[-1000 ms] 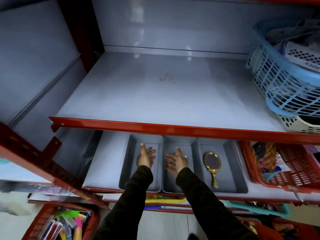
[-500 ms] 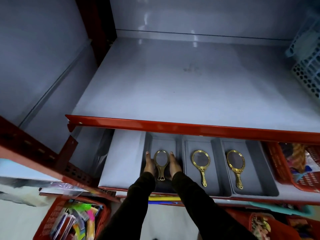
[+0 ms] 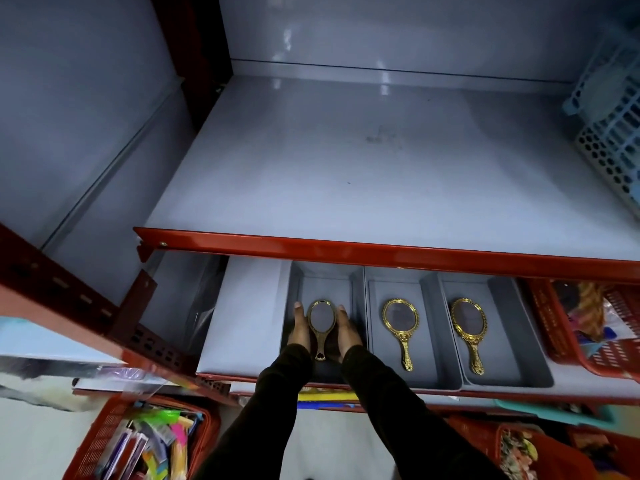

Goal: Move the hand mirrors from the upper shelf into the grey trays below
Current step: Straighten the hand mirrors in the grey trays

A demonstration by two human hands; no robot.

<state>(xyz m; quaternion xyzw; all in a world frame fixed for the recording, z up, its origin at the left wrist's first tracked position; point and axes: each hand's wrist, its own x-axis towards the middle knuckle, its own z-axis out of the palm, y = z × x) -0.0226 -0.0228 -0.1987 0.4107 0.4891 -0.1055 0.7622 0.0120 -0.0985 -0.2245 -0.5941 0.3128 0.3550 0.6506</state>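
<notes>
Two dark sleeves hid the wrists. The left hand (image 3: 300, 325) and right hand (image 3: 347, 331) lay flat and unclenched beside the left mirror (image 3: 322, 323) in the left grey tray (image 3: 325, 277), grasping nothing. Two more mirrors (image 3: 400, 325) (image 3: 468, 327) lay in neighbouring trays. Beyond, the upper shelf (image 3: 346, 168) cut off the tray backs.

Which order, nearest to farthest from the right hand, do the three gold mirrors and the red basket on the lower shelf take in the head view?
1. Left mirror: beside the right hand, left tray.
2. Middle mirror: next tray rightward.
3. Right mirror: rightmost tray.
4. Red basket: far right of the shelf.
</notes>
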